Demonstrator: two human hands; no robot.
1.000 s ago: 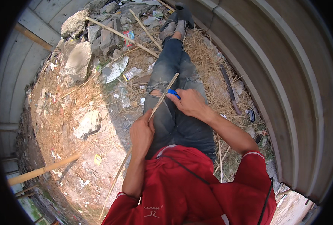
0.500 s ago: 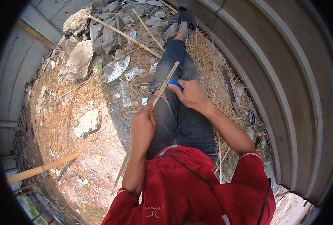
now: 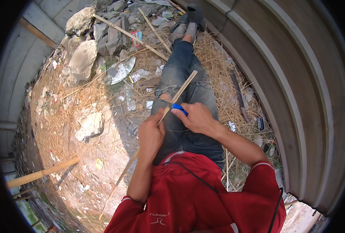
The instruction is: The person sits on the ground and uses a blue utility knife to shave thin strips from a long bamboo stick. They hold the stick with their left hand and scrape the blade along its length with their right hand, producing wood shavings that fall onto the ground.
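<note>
A long, thin bamboo strip [image 3: 185, 84] slants over my lap, its far end above my thighs and its near end passing beneath my left forearm toward the ground. My left hand [image 3: 151, 134] is closed round its middle. In my right hand [image 3: 197, 118] is a blue-handled knife [image 3: 179, 109], the fingers wrapped round the handle. The short blade lies against the strip, just beyond my left fingers; its edge is hard to make out. Beneath the hands are my outstretched legs in dark, torn trousers [image 3: 180, 73].
Rocks [image 3: 83, 58] and bamboo poles [image 3: 129, 35] lie at the far left among straw and litter. Another bamboo pole [image 3: 44, 173] juts in at left. A corrugated metal wall [image 3: 285, 77] runs close on my right, with a dark rod [image 3: 238, 93] along its foot.
My right hand and the knife have moved nearer to me along the strip, closer to my left hand. The strip's far end has shifted right and slightly toward me.
</note>
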